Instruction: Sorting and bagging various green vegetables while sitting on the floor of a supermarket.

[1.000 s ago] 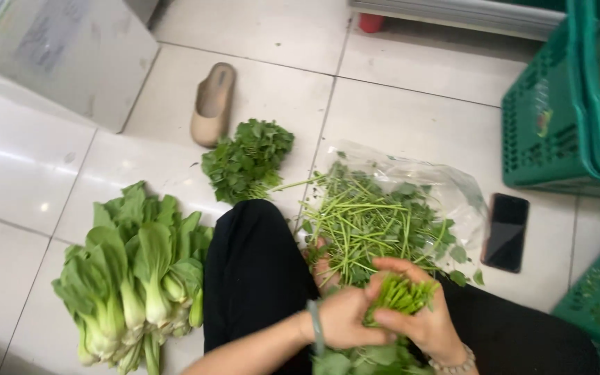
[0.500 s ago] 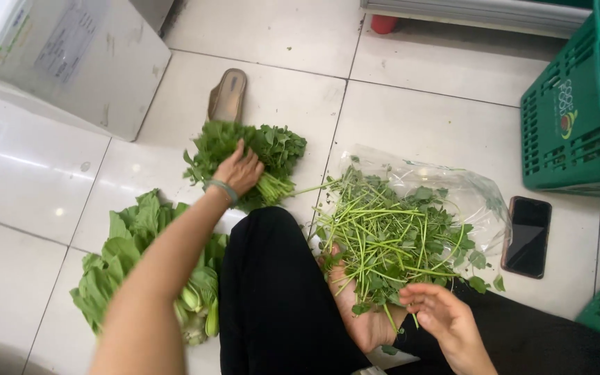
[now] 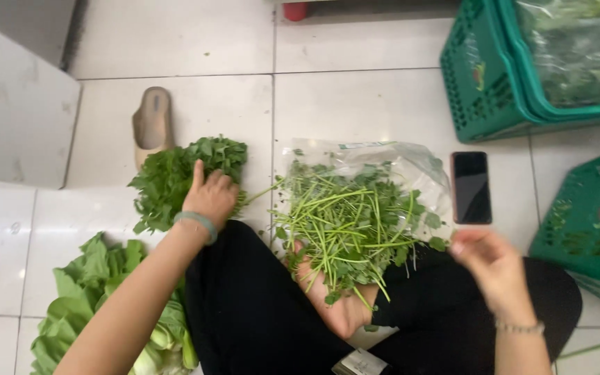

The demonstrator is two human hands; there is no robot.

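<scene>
A leafy herb bunch (image 3: pixel 182 177) is lying on the floor tiles (image 3: pixel 355 97), the left hand (image 3: pixel 210 198) resting on it, grip spread. The right hand (image 3: pixel 494 267), grip loosely spread and holding nothing, is hovering near loose stemmed greens (image 3: pixel 348 222) on a plastic bag (image 3: pixel 411 163).

Tan slipper (image 3: pixel 151 125), dark phone (image 3: pixel 471 187) — perhaps face-down — green baskets (image 3: pixel 494 90).

Glossy white tiled floor (image 3: pixel 355 97) — green crates (image 3: pixel 494 90) at right.
</scene>
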